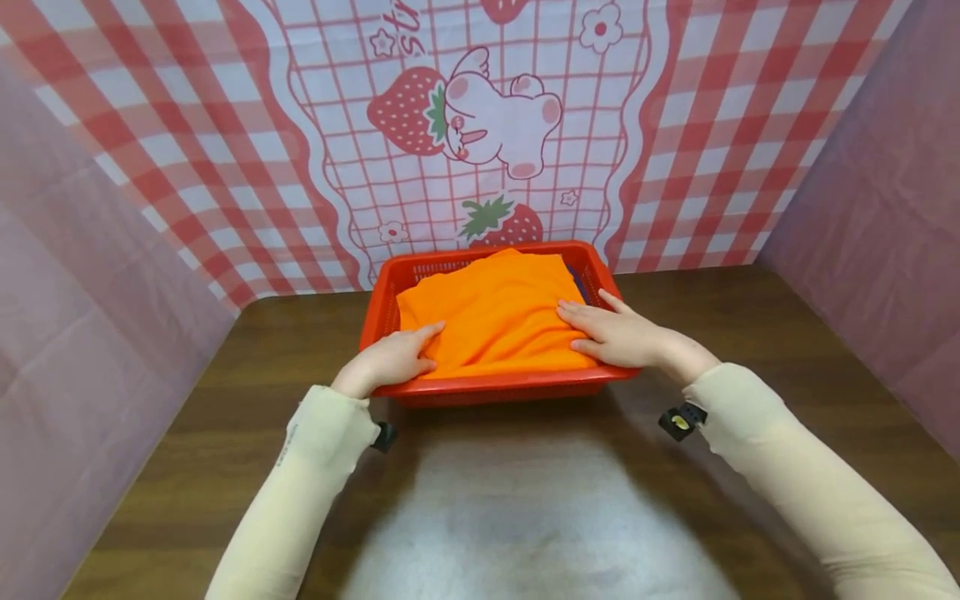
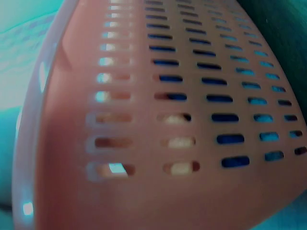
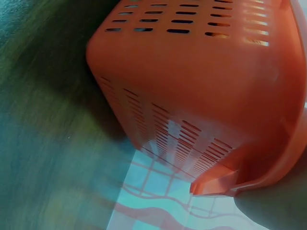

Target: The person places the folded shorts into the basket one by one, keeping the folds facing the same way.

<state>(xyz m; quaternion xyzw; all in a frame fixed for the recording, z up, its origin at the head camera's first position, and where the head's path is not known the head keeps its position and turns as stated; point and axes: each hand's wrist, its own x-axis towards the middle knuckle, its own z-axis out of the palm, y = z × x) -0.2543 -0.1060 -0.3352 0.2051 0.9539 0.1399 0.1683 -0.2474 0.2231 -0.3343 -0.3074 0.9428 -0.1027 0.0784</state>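
Note:
An orange cloth (image 1: 495,312) lies over the contents of a red plastic basket (image 1: 495,384), with a few creases toward its front. My left hand (image 1: 390,360) reaches over the basket's front left corner, and its fingers rest on the cloth's left side. On the right, my right hand (image 1: 618,332) lies across the rim with fairly straight fingers touching the cloth. Dark blue fabric (image 1: 578,284) peeks out beside the cloth at the back right. The left wrist view is filled by the slotted basket wall (image 2: 144,201), with blue behind its slots.
Below the basket is a brown wooden table (image 1: 495,500), glossy toward the front. A red-and-white checked cloth backdrop (image 1: 697,167) with strawberry prints stands right behind the basket. Pinkish fabric walls (image 1: 870,192) flank both sides.

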